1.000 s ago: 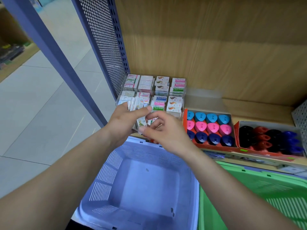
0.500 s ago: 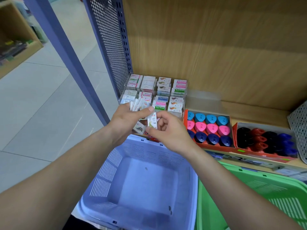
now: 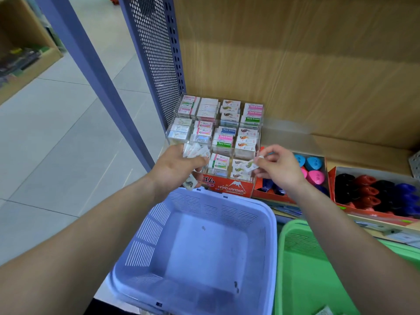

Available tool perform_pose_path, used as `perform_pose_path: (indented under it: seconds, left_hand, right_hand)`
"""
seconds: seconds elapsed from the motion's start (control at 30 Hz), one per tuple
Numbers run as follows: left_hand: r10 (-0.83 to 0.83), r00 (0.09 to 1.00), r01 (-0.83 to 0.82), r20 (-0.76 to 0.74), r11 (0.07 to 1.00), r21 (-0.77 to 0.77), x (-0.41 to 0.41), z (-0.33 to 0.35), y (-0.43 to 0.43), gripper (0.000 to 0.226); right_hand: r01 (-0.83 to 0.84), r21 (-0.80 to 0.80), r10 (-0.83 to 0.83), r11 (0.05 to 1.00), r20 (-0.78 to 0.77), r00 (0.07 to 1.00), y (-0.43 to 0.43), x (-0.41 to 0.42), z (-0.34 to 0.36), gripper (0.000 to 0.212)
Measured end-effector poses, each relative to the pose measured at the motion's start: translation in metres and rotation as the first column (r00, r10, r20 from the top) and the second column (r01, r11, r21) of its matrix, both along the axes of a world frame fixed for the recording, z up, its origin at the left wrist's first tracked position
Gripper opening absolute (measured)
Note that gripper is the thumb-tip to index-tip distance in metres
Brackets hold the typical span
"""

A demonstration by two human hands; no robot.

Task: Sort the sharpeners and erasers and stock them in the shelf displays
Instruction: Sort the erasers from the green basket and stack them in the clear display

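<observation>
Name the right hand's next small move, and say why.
Probably set the small white wrapped eraser, pinched by the right hand, down into the front-right compartment of the clear plastic eraser display: it hovers just above similar erasers there, while the left hand grips a bunch of white wrapped erasers.

On my feed: eraser display (image 3: 229,187) at the shelf's (image 3: 354,145) left end; sharpener tray (image 3: 271,194) just right; second tray (image 3: 375,215) further right; basket (image 3: 145,242) in front; other basket (image 3: 281,258) beside it.

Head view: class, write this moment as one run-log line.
left hand: holds eraser bundle | right hand: pinches one eraser | at: clear eraser display
</observation>
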State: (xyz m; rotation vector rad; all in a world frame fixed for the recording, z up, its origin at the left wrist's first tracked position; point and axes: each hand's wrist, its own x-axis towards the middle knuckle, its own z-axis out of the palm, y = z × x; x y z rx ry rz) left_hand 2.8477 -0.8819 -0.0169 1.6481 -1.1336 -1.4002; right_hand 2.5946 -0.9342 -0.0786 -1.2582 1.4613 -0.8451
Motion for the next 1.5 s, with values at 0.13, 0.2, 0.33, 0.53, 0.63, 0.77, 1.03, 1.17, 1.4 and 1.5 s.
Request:
perform_pose_path:
  seconds: [0.13,0.2,0.33,0.53,0.63,0.77,1.03,1.17,1.4,1.5]
  left_hand:
    - [0.007,1.000,-0.007,-0.017,1.000,0.010,-0.001,-0.001,-0.003,0.024]
    - [0.000,1.000,0.000,-0.016,1.000,0.012,-0.003,0.000,-0.003,0.022]
    - [-0.018,1.000,0.018,-0.006,1.000,0.018,-0.005,-0.002,-0.006,0.025]
    - [-0.022,0.999,0.023,-0.034,0.999,0.025,-0.006,-0.001,-0.007,0.021]
    - [-0.034,0.998,0.036,-0.045,0.999,0.025,-0.007,0.000,-0.007,0.021]
    - [-0.057,0.998,0.057,-0.030,0.998,0.013,-0.008,0.001,-0.006,0.021]
    - [-0.142,0.990,0.142,-0.008,0.990,-0.011,-0.014,0.005,-0.004,0.021]
    - [-0.172,0.984,0.171,-0.039,0.985,-0.013,-0.021,0.009,0.000,0.018]
    - [-0.144,0.988,0.143,-0.050,0.990,-0.017,-0.015,0.012,-0.001,0.033]
    - [-0.133,0.990,0.132,-0.048,0.991,-0.023,-0.013,0.011,-0.002,0.033]
  right_hand:
    - [-0.043,-0.028,0.038,0.999,-0.155,0.987,-0.014,0.001,-0.013,0.010]
    - [-0.102,-0.090,0.070,0.991,-0.306,0.950,-0.020,0.004,-0.020,0.008]
    - [-0.201,-0.159,0.097,0.967,-0.500,0.860,-0.029,0.009,-0.035,0.008]
    - [-0.401,-0.095,0.197,0.911,-0.754,0.627,-0.038,0.010,-0.038,0.008]
    - [-0.480,-0.051,0.239,0.876,-0.818,0.523,-0.037,0.010,-0.038,0.015]
    - [-0.479,-0.014,0.291,0.878,-0.779,0.555,-0.035,0.011,-0.034,0.022]
    - [-0.341,-0.200,0.331,0.919,-0.081,0.940,0.001,0.038,0.033,0.019]
    - [-0.398,-0.161,0.413,0.903,0.074,0.908,0.008,0.049,0.053,0.009]
    - [-0.312,-0.046,0.311,0.949,0.286,0.906,0.008,0.034,0.057,0.009]
    - [-0.350,-0.074,0.357,0.934,0.279,0.892,0.011,0.029,0.059,0.016]
